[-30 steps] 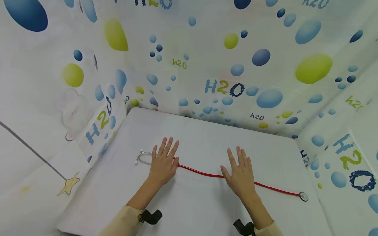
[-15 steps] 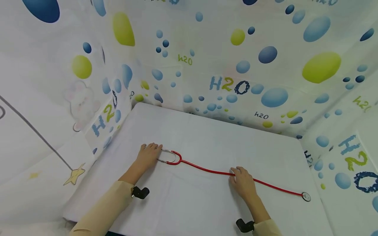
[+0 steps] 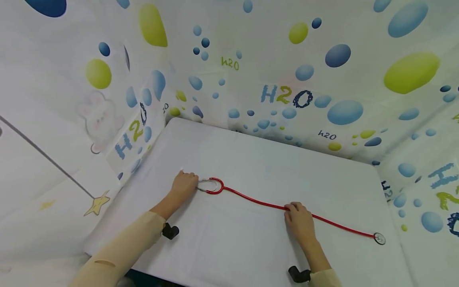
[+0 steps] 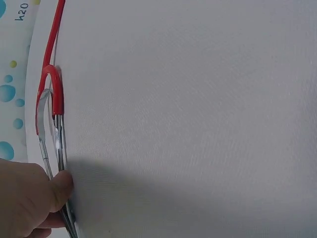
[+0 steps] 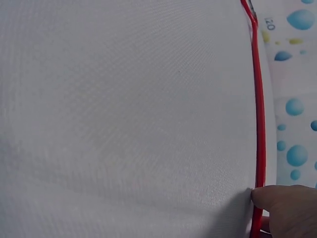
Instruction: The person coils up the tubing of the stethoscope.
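Note:
A stethoscope with red tubing (image 3: 251, 199) stretches across the white table. Its round chest piece (image 3: 379, 238) lies at the right end, and its metal ear tubes (image 4: 58, 144) are at the left. My left hand (image 3: 184, 185) grips the ear tubes, thumb and fingers around them in the left wrist view; the eartips are mostly hidden by the hand. Midway along the tubing, my right hand (image 3: 299, 223) pinches the red tube between thumb and fingers, which the right wrist view shows at its lower right, with the thumb (image 5: 270, 197) against the tube.
The white table (image 3: 229, 247) bears the stethoscope. White sheets printed with blue and green drops (image 3: 345, 112) stand as walls behind and at both sides. A dark gap shows below the table's front edge.
Both hands came down from hovering flat over the stethoscope. The left moved left onto the ear tubes and the right onto the tubing; fingers have closed around both. The head view shifted slightly.

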Available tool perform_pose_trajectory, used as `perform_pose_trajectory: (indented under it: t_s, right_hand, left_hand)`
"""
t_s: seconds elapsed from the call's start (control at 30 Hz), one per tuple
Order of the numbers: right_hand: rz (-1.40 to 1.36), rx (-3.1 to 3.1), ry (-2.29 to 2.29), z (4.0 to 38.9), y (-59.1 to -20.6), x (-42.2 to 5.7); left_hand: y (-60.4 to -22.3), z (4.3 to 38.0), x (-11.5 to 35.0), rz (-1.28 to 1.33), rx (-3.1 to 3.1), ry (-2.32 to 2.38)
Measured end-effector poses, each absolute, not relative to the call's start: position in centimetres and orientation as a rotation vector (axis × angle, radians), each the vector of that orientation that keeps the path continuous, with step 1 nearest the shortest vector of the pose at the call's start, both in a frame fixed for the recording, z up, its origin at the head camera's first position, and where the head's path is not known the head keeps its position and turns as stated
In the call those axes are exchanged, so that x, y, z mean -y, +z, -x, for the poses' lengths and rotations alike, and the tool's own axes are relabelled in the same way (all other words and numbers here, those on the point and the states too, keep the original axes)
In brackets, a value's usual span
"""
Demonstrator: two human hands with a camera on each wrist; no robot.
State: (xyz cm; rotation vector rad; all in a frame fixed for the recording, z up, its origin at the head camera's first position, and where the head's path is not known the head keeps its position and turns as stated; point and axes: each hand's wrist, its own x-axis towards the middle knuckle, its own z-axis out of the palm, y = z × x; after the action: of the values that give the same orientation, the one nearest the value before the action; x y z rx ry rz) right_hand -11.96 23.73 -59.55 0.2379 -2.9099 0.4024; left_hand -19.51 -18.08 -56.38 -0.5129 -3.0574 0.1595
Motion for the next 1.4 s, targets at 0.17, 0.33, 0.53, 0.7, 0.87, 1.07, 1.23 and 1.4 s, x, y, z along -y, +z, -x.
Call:
perform_pose_trajectory:
  t_s: [0.17,0.33,0.53,0.7,0.87,1.07,1.23,1.4]
  right_hand:
    - [-0.23,2.892,0.413,11.6,-59.4,-24.0]
    - [-0.21,2.886,0.425,11.4,-59.5,-24.2]
    - [-0.236,2.842,0.445,11.3,-59.6,-24.0]
    - [-0.273,2.854,0.418,11.5,-59.5,-23.4]
    - [-0.253,2.87,0.378,11.5,-59.4,-23.3]
    - [-0.242,2.876,0.379,10.8,-59.5,-23.8]
    - [-0.223,2.849,0.405,10.2,-59.7,-24.7]
    - [-0.241,2.85,0.395,10.4,-59.8,-25.0]
  left_hand:
    - [-56.3,19.8,17.3,0.544,3.055,0.16]
    - [-56.3,20.3,17.0,0.579,3.075,0.192]
    - [-56.4,20.7,17.7,0.676,3.096,0.266]
    - [-54.8,21.0,17.9,0.727,3.158,0.347]
    - [-53.5,21.6,17.5,0.795,3.258,0.468]
    - [-53.0,21.6,17.4,0.911,3.316,0.479]
    - [-53.3,21.7,17.6,1.012,3.248,0.314]
    - [-53.4,21.4,17.5,0.932,3.229,0.069]
